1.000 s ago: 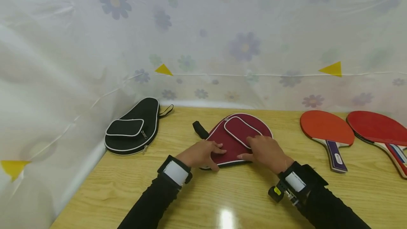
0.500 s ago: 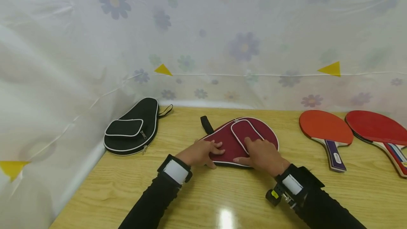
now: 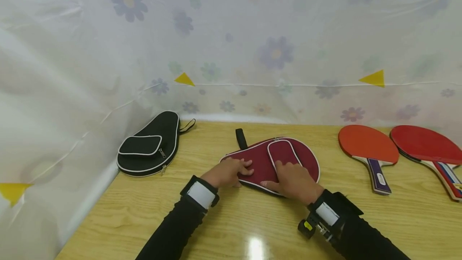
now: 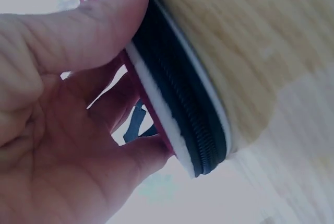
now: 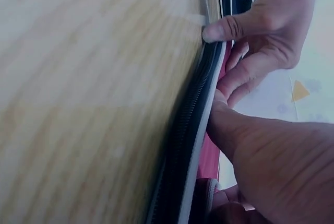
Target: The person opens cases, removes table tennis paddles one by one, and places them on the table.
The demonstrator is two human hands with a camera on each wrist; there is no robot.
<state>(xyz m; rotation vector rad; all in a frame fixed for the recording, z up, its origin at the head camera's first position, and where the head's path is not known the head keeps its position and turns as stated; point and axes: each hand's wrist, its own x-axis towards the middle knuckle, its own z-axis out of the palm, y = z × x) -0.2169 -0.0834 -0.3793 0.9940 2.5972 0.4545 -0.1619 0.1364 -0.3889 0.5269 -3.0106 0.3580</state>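
Note:
A maroon table tennis paddle case (image 3: 256,165) with white piping lies flat on the table in the head view. Its zipper (image 4: 188,106) runs along the black side wall. My left hand (image 3: 227,171) holds the narrow end, thumb against the zipper side and fingers bent over the top. At the wide end, my right hand (image 3: 294,179) has its fingers bent over the front pocket (image 3: 282,151) and its thumb at the near edge. The right fingertips are mostly hidden. A black strap (image 3: 241,139) sticks up behind the case.
A black paddle case (image 3: 149,145) lies at the back left of the wooden table (image 3: 151,216). On the right are an orange-red paddle (image 3: 368,143) and a red paddle (image 3: 427,143). A flowered white curtain (image 3: 231,43) closes off the back and left.
The maroon case has turned clockwise and slid slightly toward me and to the right. My right hand has come nearer and a little left; my left hand has hardly moved.

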